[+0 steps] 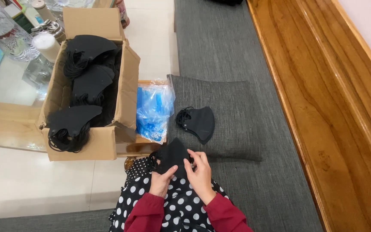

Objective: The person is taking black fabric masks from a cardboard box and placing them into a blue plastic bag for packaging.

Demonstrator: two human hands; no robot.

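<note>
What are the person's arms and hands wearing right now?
Both arms wear dark red long sleeves ending at the wrists. The left hand and right hand are bare, with no gloves; no rings or watch can be made out.

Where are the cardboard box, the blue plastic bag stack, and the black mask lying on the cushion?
cardboard box (89, 146), head view, front wall.
blue plastic bag stack (153, 107), head view, middle of the stack.
black mask on the cushion (200, 123), head view, centre of its folded body.

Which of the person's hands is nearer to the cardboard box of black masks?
Left. The left hand lies just below-right of the cardboard box; the right hand sits farther right, beyond it.
</note>
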